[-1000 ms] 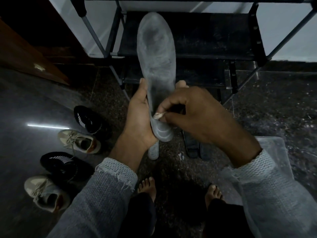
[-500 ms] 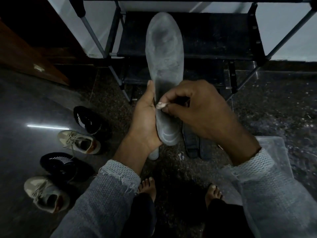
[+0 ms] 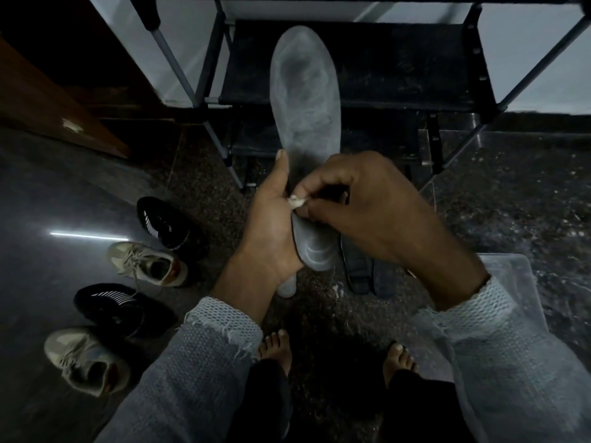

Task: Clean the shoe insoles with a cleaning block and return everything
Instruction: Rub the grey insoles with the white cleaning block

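Scrubbing step in hand, by judgement. Grey insole [image 3: 303,100] held upright in front of the shoe rack [image 3: 399,59], toe end up, heel end low. Left hand [image 3: 271,225] wrapped round the insole's lower left edge, thumb laid up along it, fingers curled behind and out of sight. Right hand [image 3: 367,206] pinching a small pale cleaning block [image 3: 295,201] between thumb and forefinger, narrow grip, block pressed against the insole's left edge just beside the left thumb. Upper part of the insole smudged dark at the centre, paler haze around; lower part smoother-looking.

Next move, as judged: strokes carried up toward the dark toe patch, firm backing from the left hand needed, since the thin insole looked likely to flex. Block tiny; secure pinch called for.

More insoles on the floor [image 3: 96,187] below the held one: a grey one [image 3: 286,287] partly hidden under the left wrist, two dark ones [image 3: 361,270] just right of it. Probably awaiting cleaning or return; cannot tell which.

Left of the held insole, four shoes in a loose column: black [image 3: 166,228], beige [image 3: 147,263], black [image 3: 118,308], beige [image 3: 83,359]. Clear plastic container [image 3: 518,282] lower right, behind the right sleeve. Dark speckled polished floor, dim light, a bright streak reflected at left. White wall behind the rack, wooden door [image 3: 48,91] at upper left. Bare feet [image 3: 275,346] at bottom centre.
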